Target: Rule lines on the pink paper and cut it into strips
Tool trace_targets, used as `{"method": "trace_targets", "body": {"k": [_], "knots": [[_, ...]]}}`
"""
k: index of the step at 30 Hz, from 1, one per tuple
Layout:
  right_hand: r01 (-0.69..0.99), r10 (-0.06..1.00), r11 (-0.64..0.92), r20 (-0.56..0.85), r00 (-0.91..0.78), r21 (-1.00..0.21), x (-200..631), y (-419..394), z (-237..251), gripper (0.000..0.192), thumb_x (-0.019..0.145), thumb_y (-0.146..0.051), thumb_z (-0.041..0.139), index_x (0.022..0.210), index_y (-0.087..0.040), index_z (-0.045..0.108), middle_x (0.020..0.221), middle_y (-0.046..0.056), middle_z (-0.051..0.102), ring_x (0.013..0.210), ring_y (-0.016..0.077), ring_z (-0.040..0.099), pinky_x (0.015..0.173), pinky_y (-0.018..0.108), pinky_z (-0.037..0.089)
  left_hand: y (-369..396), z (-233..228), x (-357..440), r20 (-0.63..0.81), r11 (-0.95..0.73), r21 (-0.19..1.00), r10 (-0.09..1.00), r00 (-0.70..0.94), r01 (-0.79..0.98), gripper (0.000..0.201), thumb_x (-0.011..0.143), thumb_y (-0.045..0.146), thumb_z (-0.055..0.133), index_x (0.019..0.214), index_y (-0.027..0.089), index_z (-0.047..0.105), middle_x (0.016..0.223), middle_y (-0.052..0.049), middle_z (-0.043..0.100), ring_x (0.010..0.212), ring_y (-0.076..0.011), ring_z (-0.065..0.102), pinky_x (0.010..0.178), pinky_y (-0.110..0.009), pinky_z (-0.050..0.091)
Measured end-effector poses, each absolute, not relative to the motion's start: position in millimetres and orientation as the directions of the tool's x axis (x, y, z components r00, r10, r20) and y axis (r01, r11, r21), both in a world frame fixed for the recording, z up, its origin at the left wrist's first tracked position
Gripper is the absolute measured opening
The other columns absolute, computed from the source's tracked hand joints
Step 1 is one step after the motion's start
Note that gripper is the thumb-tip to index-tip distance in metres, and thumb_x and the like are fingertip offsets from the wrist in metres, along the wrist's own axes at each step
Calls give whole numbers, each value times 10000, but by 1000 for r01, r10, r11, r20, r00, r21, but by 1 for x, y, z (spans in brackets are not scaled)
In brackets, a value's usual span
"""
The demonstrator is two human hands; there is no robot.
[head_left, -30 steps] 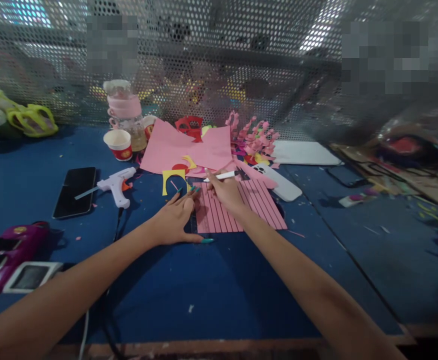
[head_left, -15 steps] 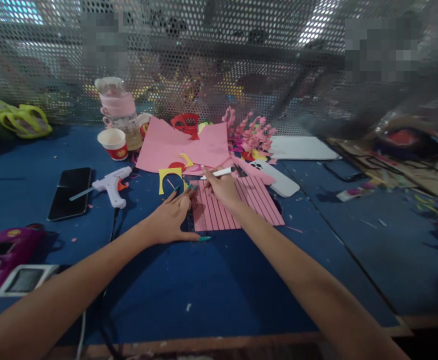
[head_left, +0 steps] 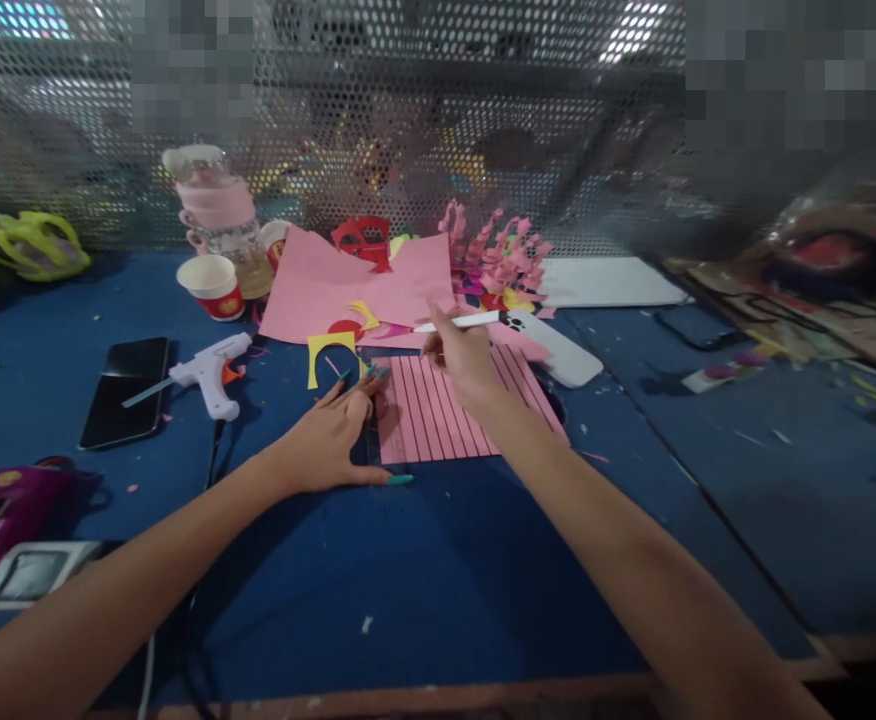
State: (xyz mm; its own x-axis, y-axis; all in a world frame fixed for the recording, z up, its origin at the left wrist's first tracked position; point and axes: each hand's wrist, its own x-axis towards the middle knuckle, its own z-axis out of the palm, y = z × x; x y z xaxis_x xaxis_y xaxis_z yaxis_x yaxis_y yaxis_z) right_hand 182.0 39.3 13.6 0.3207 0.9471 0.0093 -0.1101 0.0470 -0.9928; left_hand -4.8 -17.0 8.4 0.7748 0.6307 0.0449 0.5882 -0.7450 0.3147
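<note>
A pink sheet of paper (head_left: 438,420) with dark parallel lines lies on the blue table. My left hand (head_left: 337,430) rests at its left edge, fingers spread, thumb stretched along the near side. Under those fingertips, a see-through strip at the paper's edge is hard to make out. Over the sheet, my right hand (head_left: 468,360) grips a white pen (head_left: 464,322), which is tilted nearly level, its tip pointing left and off the lined sheet. Just beyond my left fingers is a yellow paper scrap (head_left: 322,345) with a round cut-out.
Larger pink paper (head_left: 363,285) and curly pink paper pieces (head_left: 502,255) lie behind. To the left are a glue gun (head_left: 213,375), black phone (head_left: 127,390), paper cup (head_left: 213,288) and bottle (head_left: 217,215). A white phone (head_left: 562,350) lies right of my right hand.
My right hand has lifted the pen away from the paper and turned it flatter, shifting slightly right. The left hand keeps its place at the sheet's edge. The view has shifted a little.
</note>
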Motion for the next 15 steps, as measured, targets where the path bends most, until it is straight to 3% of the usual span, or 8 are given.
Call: {"method": "trace_targets", "body": {"k": [3,6,10,15], "knots": [[-110,946,47,9,325,-993,191,45,21,292,818,-318,577,570,-183,503,369,-78,441,294,38,374,304,168,262,-17,10,-5,39,-734,331,639,768,593,598,704,702,532,945,163,438,1439,-259,312,1366,-320,251,1113,-517,197],[-132,943,13,-32,331,-991,197,48,23,283,832,-231,539,557,-181,494,365,-79,433,285,33,358,297,165,240,-17,10,-5,48,-734,337,639,768,589,675,703,703,531,1076,152,415,1455,-243,291,1363,-325,254,1111,-521,192],[-158,936,-61,-112,335,-986,191,44,22,299,829,-177,518,537,-188,455,337,-86,416,263,29,338,285,155,227,-16,10,-5,44,-739,324,635,771,590,868,707,697,534,1294,120,259,1448,-252,298,1363,-331,249,1110,-519,188],[-118,948,-117,-146,283,-986,179,36,15,257,828,-208,529,588,-199,437,344,-93,444,255,38,371,271,145,237,-17,7,-5,55,-733,342,640,767,588,949,702,683,554,1363,124,166,1455,-246,287,1362,-330,255,1111,-521,180]]}}
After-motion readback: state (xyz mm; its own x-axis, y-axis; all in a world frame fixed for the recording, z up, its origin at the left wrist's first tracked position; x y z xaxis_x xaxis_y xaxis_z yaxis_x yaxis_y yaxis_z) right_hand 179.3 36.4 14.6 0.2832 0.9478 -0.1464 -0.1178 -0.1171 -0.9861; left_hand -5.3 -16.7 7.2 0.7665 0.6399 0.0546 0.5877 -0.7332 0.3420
